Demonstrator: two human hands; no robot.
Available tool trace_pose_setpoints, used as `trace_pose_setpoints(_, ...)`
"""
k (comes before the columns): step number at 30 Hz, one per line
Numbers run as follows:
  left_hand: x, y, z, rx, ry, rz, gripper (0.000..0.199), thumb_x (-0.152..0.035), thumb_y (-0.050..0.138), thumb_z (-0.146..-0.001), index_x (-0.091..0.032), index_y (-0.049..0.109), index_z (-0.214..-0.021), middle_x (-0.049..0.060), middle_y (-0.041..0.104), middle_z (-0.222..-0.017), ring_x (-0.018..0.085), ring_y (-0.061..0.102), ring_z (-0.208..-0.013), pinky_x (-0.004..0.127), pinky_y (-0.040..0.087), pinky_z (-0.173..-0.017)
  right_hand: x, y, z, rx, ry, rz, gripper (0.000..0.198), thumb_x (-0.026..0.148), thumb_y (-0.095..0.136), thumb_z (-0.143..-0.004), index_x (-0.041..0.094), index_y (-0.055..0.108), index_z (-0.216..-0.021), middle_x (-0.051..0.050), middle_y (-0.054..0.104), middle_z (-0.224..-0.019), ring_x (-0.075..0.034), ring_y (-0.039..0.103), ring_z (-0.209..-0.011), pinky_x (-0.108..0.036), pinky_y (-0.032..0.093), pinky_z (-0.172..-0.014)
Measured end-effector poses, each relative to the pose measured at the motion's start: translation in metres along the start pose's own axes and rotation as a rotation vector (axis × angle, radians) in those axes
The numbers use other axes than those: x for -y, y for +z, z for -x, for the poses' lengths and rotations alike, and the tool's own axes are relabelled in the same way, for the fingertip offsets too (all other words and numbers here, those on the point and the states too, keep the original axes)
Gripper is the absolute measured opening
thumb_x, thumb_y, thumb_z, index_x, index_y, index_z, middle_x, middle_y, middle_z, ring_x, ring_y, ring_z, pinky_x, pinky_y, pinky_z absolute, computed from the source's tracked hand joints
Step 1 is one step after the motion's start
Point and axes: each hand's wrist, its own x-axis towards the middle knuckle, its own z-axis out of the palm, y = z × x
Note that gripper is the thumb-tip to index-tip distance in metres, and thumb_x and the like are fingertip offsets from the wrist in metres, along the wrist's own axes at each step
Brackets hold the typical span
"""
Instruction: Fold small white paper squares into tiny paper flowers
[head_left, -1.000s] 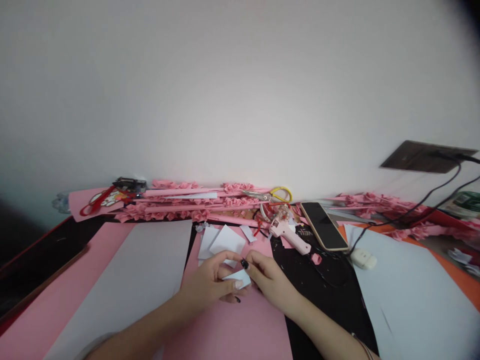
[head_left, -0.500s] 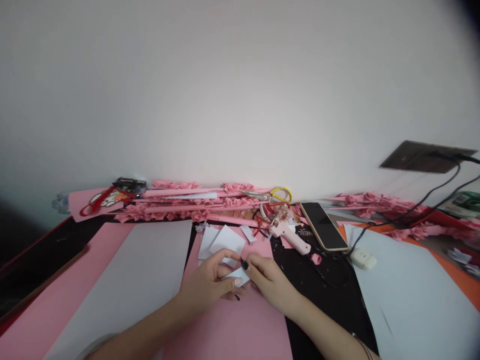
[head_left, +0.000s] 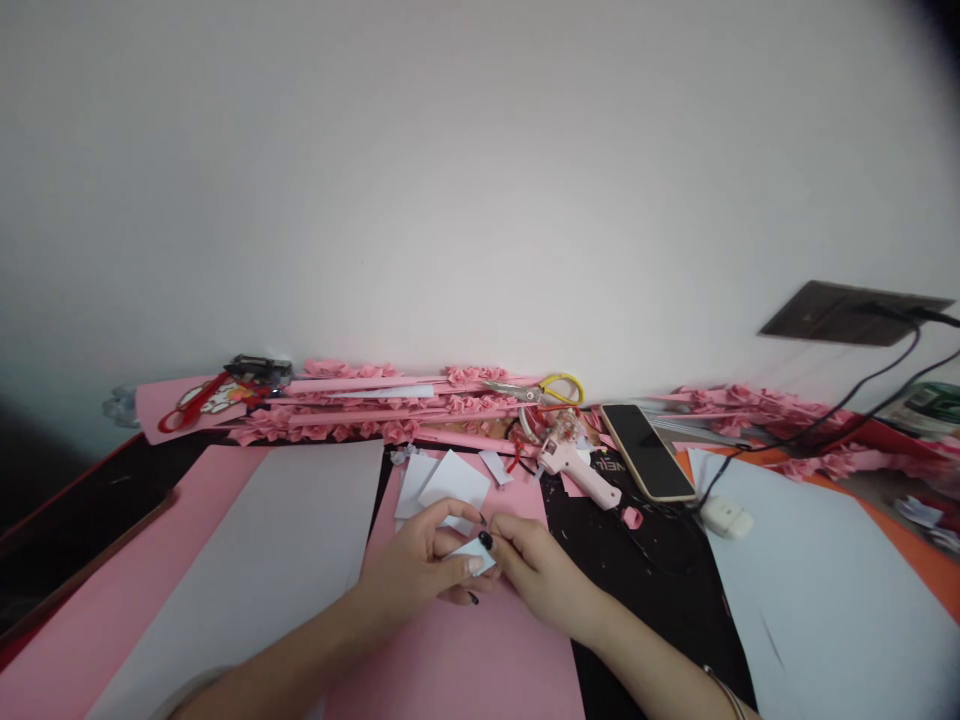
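A small white piece of paper [head_left: 471,552] is held between my two hands, above a pink sheet [head_left: 457,660]. My left hand [head_left: 412,555] grips it with the thumb on top and fingers curled beneath. At the paper's right side, my right hand [head_left: 544,572] pinches the corner between thumb and forefinger. Part of the paper is hidden by the fingers. Just beyond the hands lie several loose white paper squares [head_left: 455,482], overlapping on the pink sheet. A smaller white scrap [head_left: 496,467] rests to their right.
Along the wall lie pink paper flower stems [head_left: 352,428] and yellow-handled scissors [head_left: 561,388]. A pink glue gun [head_left: 581,470], a phone [head_left: 646,455] and a white earbud case [head_left: 726,518] sit to the right. Large white sheets [head_left: 277,560] flank both sides. Black cords run from a wall outlet [head_left: 840,312].
My right thumb has shifted slightly down and left along the paper's edge, and less of the paper's right side shows. My left hand stays nearly still.
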Motion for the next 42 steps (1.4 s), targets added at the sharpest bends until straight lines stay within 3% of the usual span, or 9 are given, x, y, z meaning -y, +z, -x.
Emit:
trace_pose_setpoints(7,0.002,0.000,-0.001,0.003,-0.014,0.030,0.035,-0.026,0.065,-0.072,-0.021,0.046,-0.101,0.002,0.070,-0.078,0.020,0.069,-0.075,0.028,0.051,-0.064,0.001,0.002,0.001,-0.040,-0.018,0.017,0.028,0.018,0.037,-0.088,0.019,0.035,-0.061,0.004,0.040,-0.057,-0.010,0.035,-0.051,-0.021,0.028,-0.049)
trace_pose_setpoints(15,0.008,-0.002,-0.002,0.045,0.128,-0.033,0.037,-0.020,0.067,-0.071,-0.019,0.048,-0.103,0.000,0.065,-0.072,0.016,0.064,-0.068,0.028,0.048,-0.065,-0.003,0.003,0.002,-0.050,-0.001,-0.036,0.030,0.026,0.041,-0.089,0.019,0.036,-0.061,0.004,0.041,-0.057,-0.010,0.038,-0.052,-0.021,0.030,-0.049)
trace_pose_setpoints(22,0.005,0.000,0.001,0.097,0.145,-0.005,0.040,-0.017,0.065,-0.072,-0.022,0.044,-0.106,-0.004,0.063,-0.066,0.014,0.061,-0.067,0.027,0.046,-0.067,-0.001,0.002,0.002,0.006,-0.007,-0.022,0.030,0.025,0.040,-0.090,0.018,0.040,-0.061,0.003,0.048,-0.057,-0.010,0.041,-0.052,-0.021,0.031,-0.050)
trace_pose_setpoints(27,0.009,0.000,-0.001,-0.011,0.134,-0.023,0.048,-0.019,0.064,-0.072,-0.023,0.041,-0.114,0.000,0.065,-0.077,0.016,0.064,-0.069,0.031,0.048,-0.069,-0.002,0.005,0.004,-0.125,-0.052,0.037,0.032,0.026,0.038,-0.091,0.019,0.037,-0.060,0.003,0.043,-0.056,-0.011,0.038,-0.052,-0.022,0.029,-0.050)
trace_pose_setpoints(32,0.006,0.002,-0.002,-0.053,0.153,0.012,0.051,-0.022,0.064,-0.073,-0.021,0.039,-0.118,0.001,0.069,-0.073,0.019,0.066,-0.075,0.031,0.049,-0.071,-0.005,0.005,0.004,-0.208,-0.048,0.041,0.035,0.031,0.038,-0.091,0.019,0.036,-0.058,0.004,0.038,-0.053,-0.010,0.033,-0.049,-0.022,0.026,-0.047)
trace_pose_setpoints(36,0.002,-0.002,-0.003,-0.167,0.167,0.018,0.046,-0.026,0.066,-0.072,-0.020,0.045,-0.113,0.001,0.070,-0.070,0.020,0.067,-0.075,0.032,0.049,-0.072,-0.007,0.004,0.004,-0.297,-0.010,0.012,0.035,0.033,0.040,-0.090,0.020,0.037,-0.058,0.004,0.036,-0.052,-0.010,0.032,-0.047,-0.023,0.025,-0.046)
trace_pose_setpoints(39,0.000,-0.004,-0.002,-0.237,0.144,0.022,0.041,-0.028,0.069,-0.070,-0.018,0.053,-0.106,0.006,0.071,-0.085,0.021,0.065,-0.086,0.033,0.048,-0.079,-0.007,0.002,0.004,-0.355,0.032,-0.052,0.036,0.035,0.039,-0.091,0.019,0.041,-0.059,0.004,0.040,-0.051,-0.010,0.034,-0.047,-0.023,0.026,-0.046)
trace_pose_setpoints(42,-0.004,-0.002,-0.001,-0.136,0.175,0.028,0.033,-0.027,0.069,-0.071,-0.018,0.060,-0.101,0.007,0.068,-0.100,0.023,0.061,-0.098,0.034,0.044,-0.089,-0.007,0.004,0.004,-0.344,0.064,-0.137,0.036,0.037,0.040,-0.091,0.018,0.043,-0.060,0.004,0.041,-0.050,-0.010,0.035,-0.045,-0.022,0.026,-0.045)
